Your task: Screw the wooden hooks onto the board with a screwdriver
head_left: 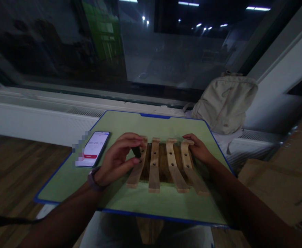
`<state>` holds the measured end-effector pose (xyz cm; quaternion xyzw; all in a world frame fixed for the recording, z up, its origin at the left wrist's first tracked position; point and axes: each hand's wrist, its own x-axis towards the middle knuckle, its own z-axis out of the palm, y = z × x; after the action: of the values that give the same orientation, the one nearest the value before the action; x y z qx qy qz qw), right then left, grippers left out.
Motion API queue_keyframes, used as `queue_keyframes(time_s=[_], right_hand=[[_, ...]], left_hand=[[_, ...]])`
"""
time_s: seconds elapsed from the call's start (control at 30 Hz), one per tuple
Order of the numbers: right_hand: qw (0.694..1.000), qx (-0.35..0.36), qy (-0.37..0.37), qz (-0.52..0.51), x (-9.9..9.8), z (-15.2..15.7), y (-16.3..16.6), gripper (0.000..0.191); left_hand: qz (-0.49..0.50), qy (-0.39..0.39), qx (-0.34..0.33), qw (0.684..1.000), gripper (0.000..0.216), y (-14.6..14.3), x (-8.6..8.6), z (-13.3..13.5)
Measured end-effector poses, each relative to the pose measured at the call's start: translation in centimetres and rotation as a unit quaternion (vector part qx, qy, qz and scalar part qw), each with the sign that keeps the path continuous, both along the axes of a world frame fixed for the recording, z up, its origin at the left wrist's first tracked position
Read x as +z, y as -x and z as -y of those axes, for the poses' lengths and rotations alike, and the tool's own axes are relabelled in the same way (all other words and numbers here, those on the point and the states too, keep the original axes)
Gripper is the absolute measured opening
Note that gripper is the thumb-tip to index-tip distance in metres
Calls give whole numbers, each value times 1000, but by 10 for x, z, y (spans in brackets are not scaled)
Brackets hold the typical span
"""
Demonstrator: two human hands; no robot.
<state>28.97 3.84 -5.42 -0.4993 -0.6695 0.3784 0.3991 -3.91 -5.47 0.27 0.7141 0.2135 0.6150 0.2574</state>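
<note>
Several light wooden slats (154, 165) lie side by side over a darker wooden piece (163, 164) on a green mat (120, 122) with a blue edge. My left hand (117, 160) pinches a small dark object (136, 152) between thumb and fingers, right beside the leftmost slat (138, 168). My right hand (199, 148) rests on the upper end of the rightmost slat (189, 165), with its fingers curled against it. I wear a watch on my left wrist.
A phone (93, 153) with a lit screen lies on the mat's left part. A beige backpack (224, 103) leans at the back right by the dark window. A cardboard box (282, 186) stands at the right. Wooden floor lies at the left.
</note>
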Motion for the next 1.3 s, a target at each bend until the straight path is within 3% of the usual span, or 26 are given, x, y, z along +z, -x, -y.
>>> queue_keyframes(time_s=[0.1, 0.2, 0.3, 0.47, 0.57, 0.7, 0.8, 0.93, 1.03, 1.13, 1.3], right_hand=[[1000, -4, 3, 7, 2, 1, 1, 21], [1000, -7, 5, 11, 4, 1, 1, 22], [1000, -8, 8, 9, 4, 1, 2, 22], [1000, -5, 0, -1, 4, 2, 3, 19], [1000, -2, -2, -5, 4, 3, 2, 20], [1000, -1, -7, -9, 3, 2, 1, 20], [1000, -1, -9, -7, 3, 1, 1, 19], [1000, 5, -8, 1, 2, 1, 2, 20], [1000, 8, -7, 10, 0, 1, -1, 22], [1000, 3, -19, 21, -3, -1, -5, 23], [999, 9, -23, 27, -7, -4, -10, 26]], left_hand=[[8, -14, 66, 998, 42, 3, -3, -3], [-4, 51, 98, 994, 40, 6, -9, 0], [-17, 87, 75, 993, 39, 4, -11, 5], [12, 5, 14, 1000, 31, -2, 0, 2], [35, -20, 51, 998, 37, 1, -1, -2], [31, 56, 91, 994, 34, 5, -9, 0], [25, 78, 65, 994, 35, 2, -10, 5], [10, 9, 2, 1000, 30, -2, 0, 4], [11, -21, 39, 999, 37, -1, 3, -1], [-7, -5, 85, 996, 37, 1, 0, -2], [-15, 8, 30, 999, 37, -2, 0, 1]])
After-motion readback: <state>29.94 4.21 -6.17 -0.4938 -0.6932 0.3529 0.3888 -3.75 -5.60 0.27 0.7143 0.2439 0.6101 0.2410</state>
